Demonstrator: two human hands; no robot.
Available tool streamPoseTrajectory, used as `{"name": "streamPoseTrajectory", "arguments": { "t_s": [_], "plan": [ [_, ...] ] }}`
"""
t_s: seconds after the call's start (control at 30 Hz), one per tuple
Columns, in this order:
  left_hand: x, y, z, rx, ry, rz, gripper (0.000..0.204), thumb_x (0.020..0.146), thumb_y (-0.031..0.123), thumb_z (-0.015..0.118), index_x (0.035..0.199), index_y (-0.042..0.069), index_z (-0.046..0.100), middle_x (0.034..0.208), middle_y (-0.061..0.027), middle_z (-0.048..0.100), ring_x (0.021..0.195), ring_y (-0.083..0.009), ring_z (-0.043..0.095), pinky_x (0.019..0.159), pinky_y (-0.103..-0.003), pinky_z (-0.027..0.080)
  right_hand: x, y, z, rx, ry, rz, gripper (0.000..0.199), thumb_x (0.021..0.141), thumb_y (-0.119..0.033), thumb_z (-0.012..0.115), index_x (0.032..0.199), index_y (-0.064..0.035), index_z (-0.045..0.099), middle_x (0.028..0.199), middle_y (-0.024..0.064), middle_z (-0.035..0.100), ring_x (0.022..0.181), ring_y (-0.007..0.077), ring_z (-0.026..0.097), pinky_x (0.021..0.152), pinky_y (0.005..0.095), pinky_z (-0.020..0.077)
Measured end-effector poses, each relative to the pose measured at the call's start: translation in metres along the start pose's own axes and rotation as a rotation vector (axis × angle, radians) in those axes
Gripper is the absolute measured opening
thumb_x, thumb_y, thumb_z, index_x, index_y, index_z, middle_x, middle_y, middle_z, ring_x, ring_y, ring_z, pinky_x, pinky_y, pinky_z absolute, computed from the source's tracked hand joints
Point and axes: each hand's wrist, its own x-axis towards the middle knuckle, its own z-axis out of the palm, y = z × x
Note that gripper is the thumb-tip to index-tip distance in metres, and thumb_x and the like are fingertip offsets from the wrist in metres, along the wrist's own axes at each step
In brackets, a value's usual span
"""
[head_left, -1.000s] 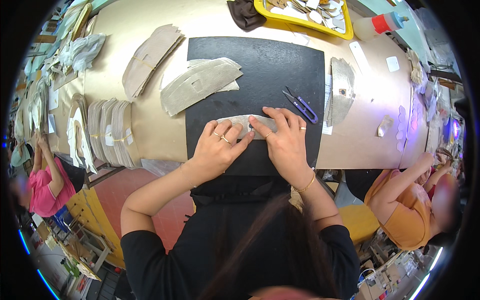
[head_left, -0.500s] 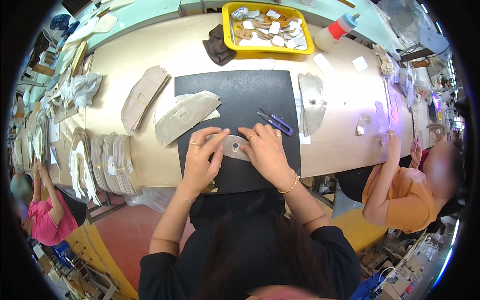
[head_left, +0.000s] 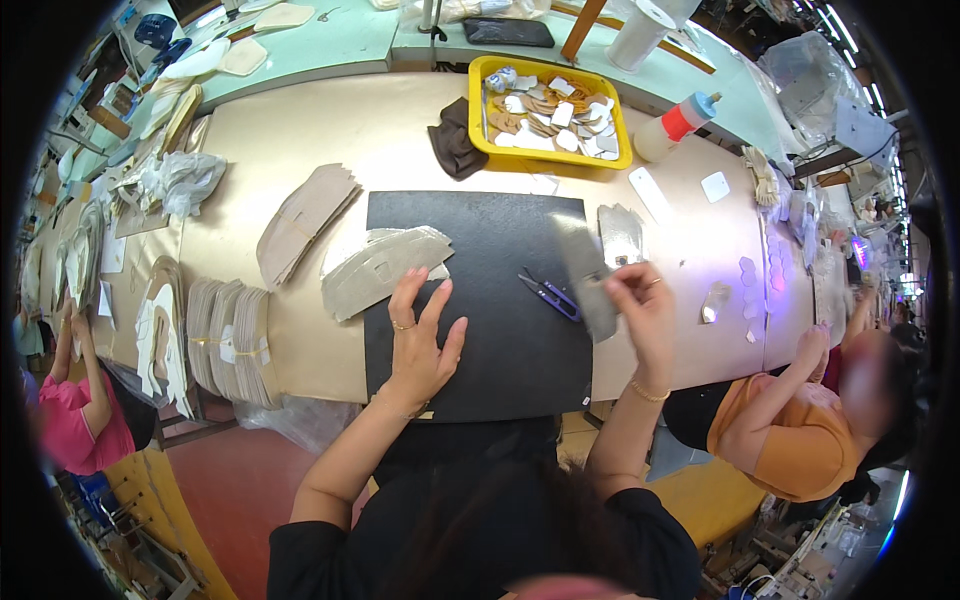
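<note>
My right hand (head_left: 645, 310) pinches a curved grey-beige cut piece (head_left: 583, 275) by its edge. Blurred by motion, the piece is raised and tilted over the right side of the black mat (head_left: 480, 365). Just beyond it lies a small pile of similar shiny pieces (head_left: 622, 232). My left hand (head_left: 425, 345) holds nothing, its fingers spread above the mat's left part. Its fingertips are close to a fanned stack of grey curved pieces (head_left: 385, 272), which overlaps the mat's left edge. Purple-handled thread snips (head_left: 552, 298) rest on the mat between my hands.
A yellow tray (head_left: 548, 154) of small cut pieces stands at the back, beside a dark cloth (head_left: 455, 140) and a red-banded bottle (head_left: 678, 127). Tied bundles (head_left: 232, 345) line the left. Co-workers in pink (head_left: 90, 420) and orange (head_left: 800, 435) sit at either side.
My right hand has lifted the curved piece off the mat and carried it right. The left hand has let go of it and opened. The view has shifted slightly.
</note>
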Motion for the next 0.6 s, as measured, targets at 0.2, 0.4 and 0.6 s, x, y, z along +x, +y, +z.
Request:
{"name": "streamPoseTrajectory", "arguments": {
  "t_s": [0.2, 0.4, 0.6],
  "plan": [
    [0.004, 0.002, 0.0, 0.01, -0.018, 0.014, 0.058, 0.085, 0.004, 0.072, 0.14, 0.01, 0.055, 0.149, -0.0196, 0.038, 0.141, -0.0428, 0.037, 0.116, -0.053, 0.035, 0.048, -0.02, -0.016, -0.598, 0.343, -0.309, 0.034, 0.088, -0.017, 0.078, 0.118, -0.0036, 0.071, 0.106, 0.0131, 0.068, 0.091, 0.0259, 0.064, 0.083, 0.0385, 0.0538],
    [0.005, 0.003, -0.001, 0.037, -0.049, 0.022, 0.054, 0.083, 0.002, 0.072, 0.135, 0.012, 0.061, 0.148, -0.0189, 0.04, 0.14, -0.0416, 0.038, 0.116, -0.052, 0.035, 0.158, -0.027, 0.056, -0.829, 0.115, -0.706, 0.023, 0.091, -0.022, 0.071, 0.106, -0.0044, 0.075, 0.099, 0.0154, 0.07, 0.093, 0.0321, 0.068, 0.082, 0.0399, 0.0536],
    [0.009, 0.004, -0.001, 0.072, -0.085, 0.045, 0.049, 0.081, -0.001, 0.071, 0.128, 0.013, 0.066, 0.146, -0.0183, 0.043, 0.138, -0.0409, 0.042, 0.114, -0.052, 0.037, 0.259, -0.039, 0.111, -1.125, 0.117, -0.689, 0.027, 0.086, -0.029, 0.076, 0.101, -0.0068, 0.077, 0.1, 0.016, 0.071, 0.093, 0.0333, 0.069, 0.081, 0.0435, 0.0553]
  ]
}}
